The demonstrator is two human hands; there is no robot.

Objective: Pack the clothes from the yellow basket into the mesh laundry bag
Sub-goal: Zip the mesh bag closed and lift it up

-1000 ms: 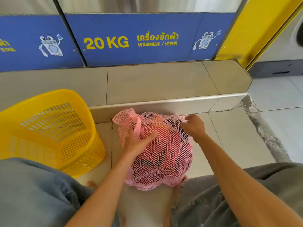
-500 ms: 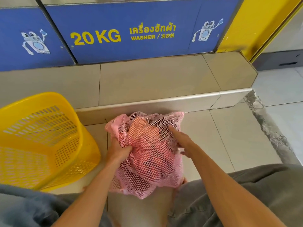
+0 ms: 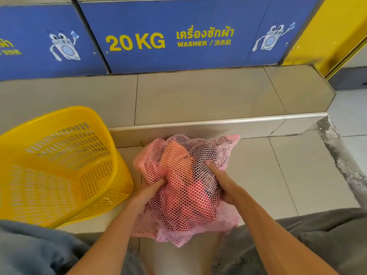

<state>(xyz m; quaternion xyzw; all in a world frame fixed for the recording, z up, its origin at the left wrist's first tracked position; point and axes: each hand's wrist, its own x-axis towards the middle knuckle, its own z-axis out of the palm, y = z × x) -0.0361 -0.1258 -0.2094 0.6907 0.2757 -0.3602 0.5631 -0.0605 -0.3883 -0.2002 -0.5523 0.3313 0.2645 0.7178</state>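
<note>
A pink mesh laundry bag bulges with orange, red and dark clothes on the tiled floor between my knees. My left hand grips the bag's left side, fingers dug into the mesh. On the right side my right hand clutches the mesh in the same way. The yellow basket stands tilted to the left of the bag, and I see no clothes inside it.
A tiled step with a metal edge runs just behind the bag. Blue washer panels marked 20 KG rise above it. A yellow column stands at the right. My grey-clad knees fill the bottom corners.
Both hands moved from the bag's top down to its sides and closed on the mesh. The bag's top has flopped and bunched, and the view shifted slightly.
</note>
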